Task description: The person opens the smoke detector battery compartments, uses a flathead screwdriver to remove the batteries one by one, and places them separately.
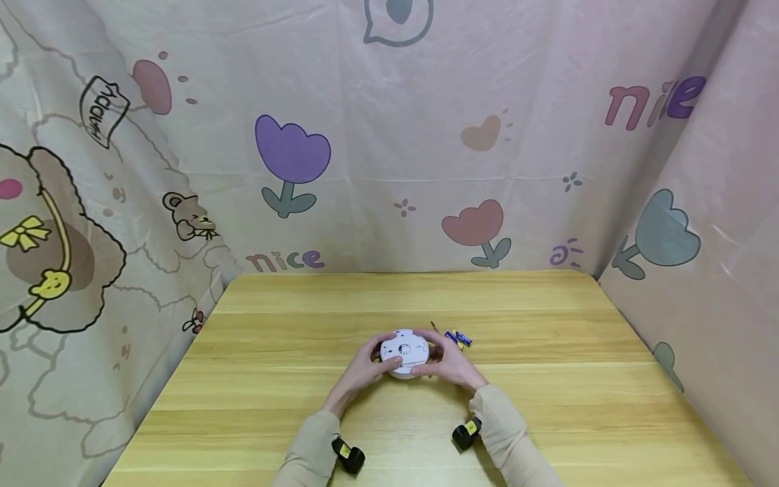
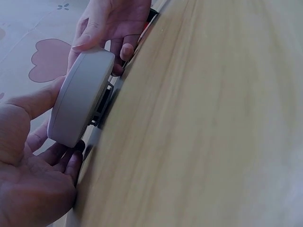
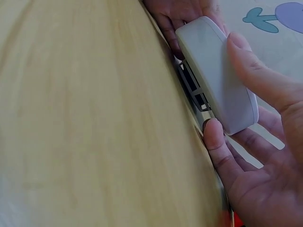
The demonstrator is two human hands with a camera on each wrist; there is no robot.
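A round white smoke detector [image 1: 406, 346] is held between both hands above the wooden table, its flat marked back facing up. My left hand [image 1: 367, 364] grips its left rim, thumb over the top face. On the opposite rim, my right hand [image 1: 449, 358] grips with the thumb near the front edge. The left wrist view shows the smooth side of the detector [image 2: 81, 97] edge-on, both hands around it. Beneath it, a slotted dark part [image 3: 193, 86] sticks out toward the table in the right wrist view. Some fingers are hidden behind the detector.
Several small blue-and-yellow batteries [image 1: 463, 338] lie on the table [image 1: 292, 325] just beyond the right hand. A thin dark stick-like item [image 1: 434, 326] lies beside them. Printed curtains [image 1: 389, 155] enclose the table's back and sides.
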